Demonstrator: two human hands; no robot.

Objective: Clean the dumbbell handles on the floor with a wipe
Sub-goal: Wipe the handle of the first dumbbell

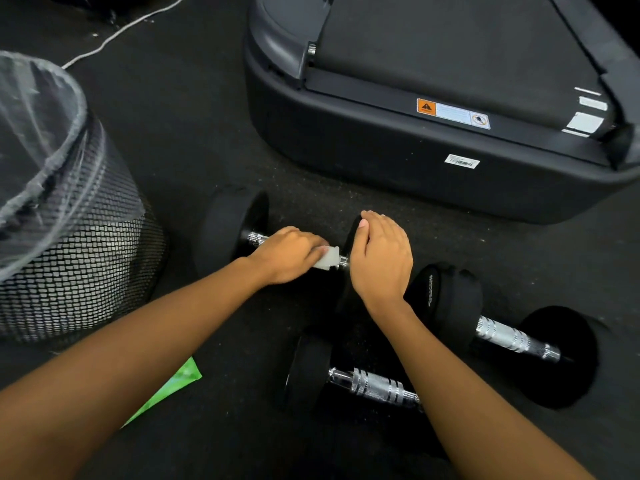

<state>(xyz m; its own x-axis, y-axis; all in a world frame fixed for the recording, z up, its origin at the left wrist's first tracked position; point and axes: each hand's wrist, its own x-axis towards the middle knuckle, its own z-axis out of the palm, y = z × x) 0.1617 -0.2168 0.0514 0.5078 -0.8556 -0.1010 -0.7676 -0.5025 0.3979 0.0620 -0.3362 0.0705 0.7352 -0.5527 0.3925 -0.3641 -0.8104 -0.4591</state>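
The left hand [287, 258] pinches the wipe [328, 259] around the handle [258, 238] of the far dumbbell [228, 230] on the floor [207, 133] while the right hand [381, 254] clasps its right end; should that clasp slacken, the dumbbell could roll mid-stroke.

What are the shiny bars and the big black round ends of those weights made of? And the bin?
The shiny silver ridged dumbbell handle looks like chromed metal: bright glints, cut rings. The round black dumbbell end looks like matte rubber, perhaps a coating: no shine. The black mesh bin looks like metal wire, see-through holes, lined with clear crinkly plastic.
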